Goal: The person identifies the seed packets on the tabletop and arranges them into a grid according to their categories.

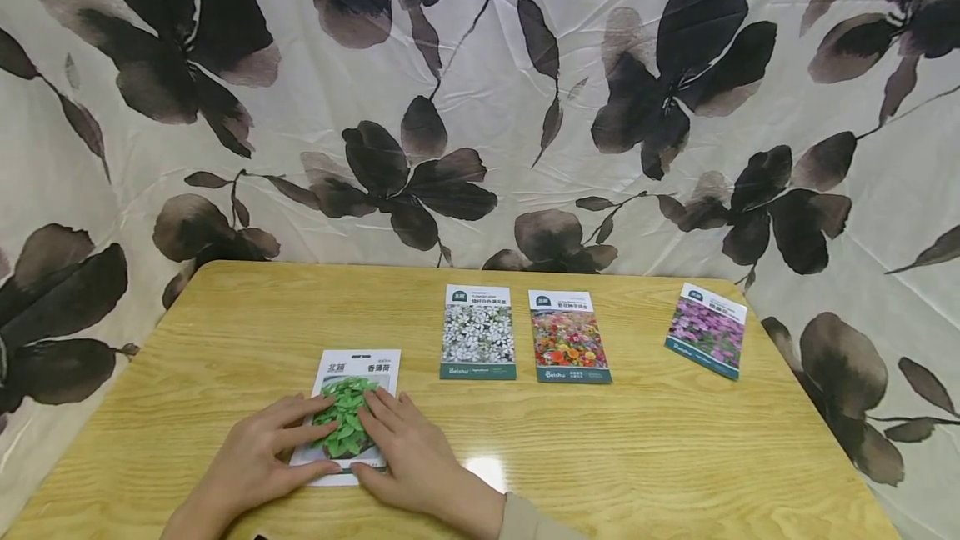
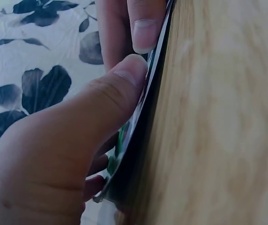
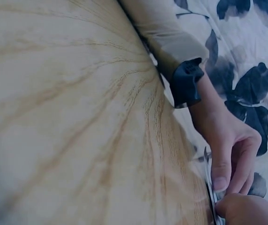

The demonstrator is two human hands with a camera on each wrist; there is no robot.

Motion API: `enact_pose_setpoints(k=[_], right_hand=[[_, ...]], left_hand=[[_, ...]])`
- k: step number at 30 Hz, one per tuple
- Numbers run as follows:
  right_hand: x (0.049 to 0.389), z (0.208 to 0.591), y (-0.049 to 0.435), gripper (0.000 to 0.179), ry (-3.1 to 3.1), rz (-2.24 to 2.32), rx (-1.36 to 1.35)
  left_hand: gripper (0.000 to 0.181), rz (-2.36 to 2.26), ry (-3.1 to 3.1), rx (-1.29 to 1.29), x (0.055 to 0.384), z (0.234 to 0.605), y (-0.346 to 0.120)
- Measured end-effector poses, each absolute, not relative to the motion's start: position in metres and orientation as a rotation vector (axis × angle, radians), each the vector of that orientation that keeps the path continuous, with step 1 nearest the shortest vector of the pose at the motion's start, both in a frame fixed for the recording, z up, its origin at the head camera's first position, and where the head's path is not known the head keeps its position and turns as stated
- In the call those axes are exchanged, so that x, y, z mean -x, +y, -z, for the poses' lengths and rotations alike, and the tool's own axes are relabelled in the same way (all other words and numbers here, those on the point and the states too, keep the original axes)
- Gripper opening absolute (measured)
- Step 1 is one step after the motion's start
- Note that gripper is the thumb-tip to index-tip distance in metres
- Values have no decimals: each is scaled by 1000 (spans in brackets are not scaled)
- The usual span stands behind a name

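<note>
A mint seed packet (image 1: 347, 415), white with a picture of green leaves, lies on the table with both hands on it. My left hand (image 1: 255, 448) rests on its left side, fingers spread and extended across the front. From the right, my right hand (image 1: 408, 448) lies on the same packet with fairly straight fingers. The two thumbs come close together near the lower edge. In the left wrist view the packet (image 2: 130, 124) appears edge-on, slightly bowed, under the left thumb (image 2: 124, 75). The right wrist view shows the left hand (image 3: 227, 136) and part of the right hand (image 3: 244, 208).
Farther back on the wooden table (image 1: 570, 457) lie a white-flower seed packet (image 1: 478, 333), a mixed-flower seed packet (image 1: 570, 338) and, to the right, a tilted purple-flower seed packet (image 1: 707, 330). A floral cloth (image 1: 525, 107) hangs behind the table.
</note>
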State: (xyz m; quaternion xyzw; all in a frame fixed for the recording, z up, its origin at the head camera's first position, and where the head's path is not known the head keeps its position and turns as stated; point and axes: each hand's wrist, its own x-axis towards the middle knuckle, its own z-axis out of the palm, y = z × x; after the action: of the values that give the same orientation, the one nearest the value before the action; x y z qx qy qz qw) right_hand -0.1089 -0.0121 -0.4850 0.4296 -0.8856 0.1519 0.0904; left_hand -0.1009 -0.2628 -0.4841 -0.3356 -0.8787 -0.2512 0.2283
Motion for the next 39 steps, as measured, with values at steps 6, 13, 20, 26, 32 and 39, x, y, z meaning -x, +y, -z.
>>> enact_pose_setpoints(k=[6, 13, 20, 26, 32, 39], right_hand=[[107, 483, -13, 64, -2629, -440, -1286], [104, 483, -10, 63, -2618, -427, -1305], [98, 482, 1, 62, -2622, -449, -1336], [94, 482, 8, 62, -2594, -427, -1349], [89, 482, 14, 62, -2587, -405, -1380], [84, 480, 24, 64, -2621, -394, -1430]], left_hand=[[56, 740, -2449, 890, 99, 483, -264], [75, 671, -2537, 863, 98, 484, -264], [80, 663, -2599, 887, 98, 483, -262], [80, 649, -2642, 902, 96, 483, -260], [77, 670, -2618, 901, 93, 481, -256], [79, 706, -2583, 928, 90, 477, -248]])
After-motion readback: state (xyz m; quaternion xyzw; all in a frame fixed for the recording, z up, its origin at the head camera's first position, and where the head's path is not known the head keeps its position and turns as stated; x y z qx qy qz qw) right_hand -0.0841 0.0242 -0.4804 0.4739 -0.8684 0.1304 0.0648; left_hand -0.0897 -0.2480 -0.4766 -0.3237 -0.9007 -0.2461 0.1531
